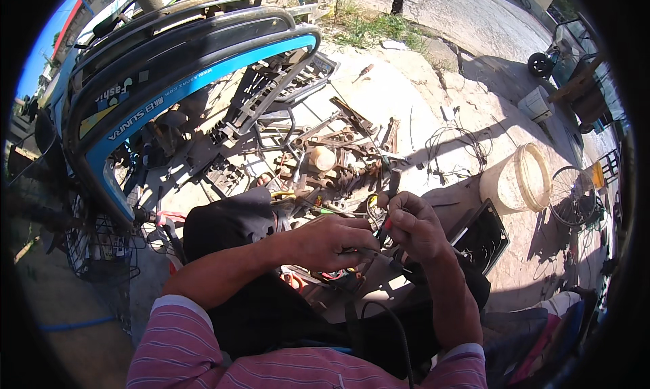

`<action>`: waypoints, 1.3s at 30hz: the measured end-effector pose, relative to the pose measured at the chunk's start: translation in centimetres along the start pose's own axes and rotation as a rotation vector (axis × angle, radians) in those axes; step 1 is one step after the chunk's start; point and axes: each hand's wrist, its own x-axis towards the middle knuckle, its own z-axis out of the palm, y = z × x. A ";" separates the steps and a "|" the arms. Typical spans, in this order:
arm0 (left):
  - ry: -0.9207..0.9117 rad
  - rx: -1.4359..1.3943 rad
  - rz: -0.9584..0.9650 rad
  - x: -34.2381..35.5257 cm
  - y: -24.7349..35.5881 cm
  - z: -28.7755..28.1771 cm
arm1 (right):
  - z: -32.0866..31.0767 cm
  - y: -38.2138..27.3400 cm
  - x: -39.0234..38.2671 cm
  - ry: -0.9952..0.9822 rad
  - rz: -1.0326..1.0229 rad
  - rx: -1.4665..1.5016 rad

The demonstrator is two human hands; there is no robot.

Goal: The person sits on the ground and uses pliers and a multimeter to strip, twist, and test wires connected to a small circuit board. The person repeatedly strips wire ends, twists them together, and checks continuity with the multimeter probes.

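Close together in front of my lap, both hands are closed. My left hand [338,243] has its fingers curled, and a thin greyish end shows by the fingertips; what it grips is mostly hidden. Beside it, my right hand [414,225] pinches a small red piece [387,224] between thumb and fingers. A short dark piece [394,180] sticks up just above the right fingers; I cannot tell whether it joins the red piece. Beyond the hands, spanners and other metal tools [352,179] lie heaped on the ground, with a round pale lid-like thing [323,159] among them.
A blue and black vehicle frame [203,71] stands at the left, near a wire basket [101,247]. At the right are a cream bucket [518,182], a spoked wheel [574,196] and a black tray-like box [484,236]. Thin loose wire [460,145] lies on the ground.
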 end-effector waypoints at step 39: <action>0.082 0.699 -0.185 -3.1 2.1 -7.4 | 1.0 1.3 1.0 -0.116 -0.431 -1.550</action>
